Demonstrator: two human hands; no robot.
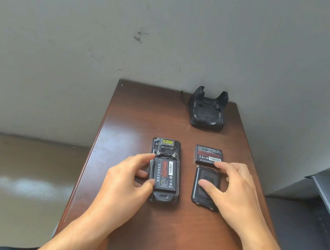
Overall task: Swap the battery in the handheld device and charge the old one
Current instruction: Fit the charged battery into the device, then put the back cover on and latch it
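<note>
Hands are working over a narrow brown wooden table (142,121) pushed against a grey wall (112,16). Lying face down near the middle of the table is the handheld device (164,170), its back cover off and a black battery (165,175) sitting in the open compartment, label facing up. The left hand (125,180) is resting against the device's left edge, fingers spread and loose: the forefinger is touching the upper left corner of the battery bay and the thumb is pressing at the battery's lower left corner, not gripping anything fully. Just to the right of the device, the removed back cover (206,186) is lying flat on the table. The right hand (230,189) is hovering over it with fingers open, thumb touching the cover's textured middle and fingertips reaching past its far edge toward a second battery (207,155), which is lying flat, label up, just beyond the cover. Farther back, near the wall, a black charging cradle (207,112) is standing empty, well apart from both batteries.
</note>
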